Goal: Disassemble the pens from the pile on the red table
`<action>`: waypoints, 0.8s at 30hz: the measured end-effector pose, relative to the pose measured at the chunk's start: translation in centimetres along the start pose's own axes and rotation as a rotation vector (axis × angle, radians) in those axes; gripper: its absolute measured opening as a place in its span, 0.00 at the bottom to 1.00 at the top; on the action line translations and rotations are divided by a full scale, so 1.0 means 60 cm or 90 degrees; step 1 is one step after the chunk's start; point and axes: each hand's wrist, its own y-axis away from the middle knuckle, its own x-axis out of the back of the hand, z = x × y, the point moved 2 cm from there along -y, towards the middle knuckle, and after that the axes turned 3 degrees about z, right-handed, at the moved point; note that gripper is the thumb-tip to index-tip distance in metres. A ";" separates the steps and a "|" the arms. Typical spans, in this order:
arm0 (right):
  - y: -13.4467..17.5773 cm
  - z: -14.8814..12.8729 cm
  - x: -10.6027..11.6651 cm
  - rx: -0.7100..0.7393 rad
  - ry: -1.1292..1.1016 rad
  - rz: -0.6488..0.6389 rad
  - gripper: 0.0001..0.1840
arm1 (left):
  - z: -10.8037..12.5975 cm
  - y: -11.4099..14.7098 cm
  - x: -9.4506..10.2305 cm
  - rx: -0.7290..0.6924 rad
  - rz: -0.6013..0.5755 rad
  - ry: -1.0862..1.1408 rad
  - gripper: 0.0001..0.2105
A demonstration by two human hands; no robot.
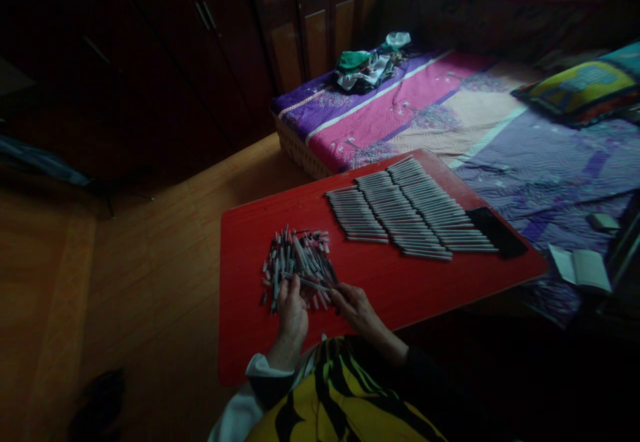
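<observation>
A loose heap of pen parts (296, 260) lies near the front left of a red table (400, 285). My left hand (291, 312) and my right hand (353, 303) meet just in front of the heap, together holding one thin pen (305, 282) that spans between them. Further back on the table, several neat rows of finished pens (410, 209) lie side by side. A black phone (497, 231) rests at the right end of the rows.
Behind the table is a bed with a purple and pink quilt (400, 109), a bundle of clothes (367, 65) and a pillow (580, 89). White paper (583, 267) lies right of the table. Dark wooden cupboards (210, 42) stand at the back; wooden floor (140, 275) to the left.
</observation>
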 end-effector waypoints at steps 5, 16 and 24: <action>-0.002 -0.002 -0.003 -0.098 -0.194 -0.068 0.23 | 0.000 0.001 -0.002 0.000 0.009 -0.020 0.13; -0.004 0.017 -0.006 -0.230 -0.358 -0.088 0.23 | -0.001 0.004 -0.008 -0.024 -0.033 -0.016 0.13; -0.006 0.015 -0.011 -0.231 -0.371 -0.109 0.23 | 0.003 0.007 -0.008 -0.028 -0.026 -0.031 0.13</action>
